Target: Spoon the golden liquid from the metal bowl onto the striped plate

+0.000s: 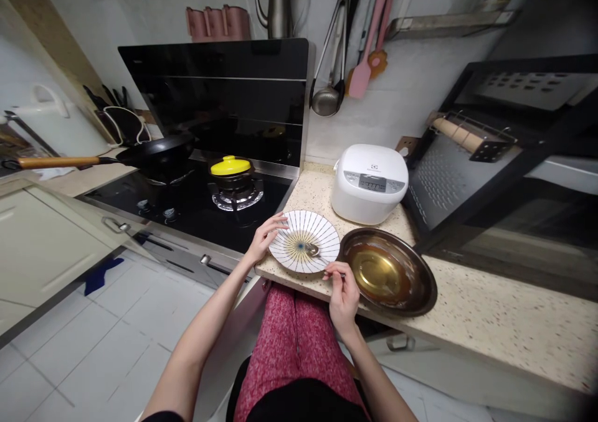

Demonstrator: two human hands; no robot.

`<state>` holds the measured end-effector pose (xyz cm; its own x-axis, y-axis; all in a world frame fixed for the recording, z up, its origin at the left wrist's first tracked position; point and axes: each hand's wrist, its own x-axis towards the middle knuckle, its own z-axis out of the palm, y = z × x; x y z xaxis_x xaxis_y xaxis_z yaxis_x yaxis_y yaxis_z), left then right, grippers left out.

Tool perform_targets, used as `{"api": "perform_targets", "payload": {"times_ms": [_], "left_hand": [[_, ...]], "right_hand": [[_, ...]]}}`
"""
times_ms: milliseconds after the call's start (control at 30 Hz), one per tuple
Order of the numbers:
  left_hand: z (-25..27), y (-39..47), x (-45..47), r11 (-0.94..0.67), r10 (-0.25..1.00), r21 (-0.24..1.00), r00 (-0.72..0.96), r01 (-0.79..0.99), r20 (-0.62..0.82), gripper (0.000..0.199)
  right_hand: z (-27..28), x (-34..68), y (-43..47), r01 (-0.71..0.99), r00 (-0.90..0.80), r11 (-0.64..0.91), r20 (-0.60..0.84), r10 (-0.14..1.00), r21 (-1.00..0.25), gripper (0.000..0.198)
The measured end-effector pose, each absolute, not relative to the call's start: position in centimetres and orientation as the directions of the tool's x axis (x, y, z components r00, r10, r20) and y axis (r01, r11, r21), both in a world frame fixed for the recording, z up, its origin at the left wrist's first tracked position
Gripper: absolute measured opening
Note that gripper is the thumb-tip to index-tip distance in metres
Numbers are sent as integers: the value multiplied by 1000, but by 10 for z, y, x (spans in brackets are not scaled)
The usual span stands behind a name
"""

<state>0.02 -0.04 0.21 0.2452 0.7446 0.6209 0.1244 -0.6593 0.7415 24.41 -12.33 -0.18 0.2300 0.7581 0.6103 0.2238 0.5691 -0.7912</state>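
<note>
A white plate (pixel 292 261) with dark radiating lines lies on the counter in front of me. My left hand (pixel 268 236) rests at its left rim with the fingers stretched over the edge. A metal spoon (pixel 311 249) has its bowl over the middle of the plate. Its handle runs toward my right hand (pixel 343 291), whose fingers are pinched round the end at the plate's lower right rim. Close by on the right stands a wide metal bowl (pixel 423 285) with yellowish, shiny liquid inside.
Behind the plate is a white rice cooker (pixel 369 185). On the black stove (pixel 196 204) at left sit a small pot with a yellow lid (pixel 230 166) and a black wok (pixel 159 151), its wooden handle jutting left. Utensils (pixel 359 76) hang on the wall.
</note>
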Motion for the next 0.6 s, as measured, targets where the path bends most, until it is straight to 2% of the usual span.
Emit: {"api": "perform_targets", "payload": {"times_ms": [200,367,600], "left_hand": [[4,-1,0,-657,747,743,250,132,616,39],[3,-1,0,-655,749,744,249,132,615,39],[2,-1,0,-653,750,745,246,134,614,39]], "right_hand": [[-2,237,-126,90,261,517,521,812,-851,24],[1,234,-129,-14,282,524,499,819,-852,24],[11,239,-132,-36,327,559,519,790,-829,23]]}}
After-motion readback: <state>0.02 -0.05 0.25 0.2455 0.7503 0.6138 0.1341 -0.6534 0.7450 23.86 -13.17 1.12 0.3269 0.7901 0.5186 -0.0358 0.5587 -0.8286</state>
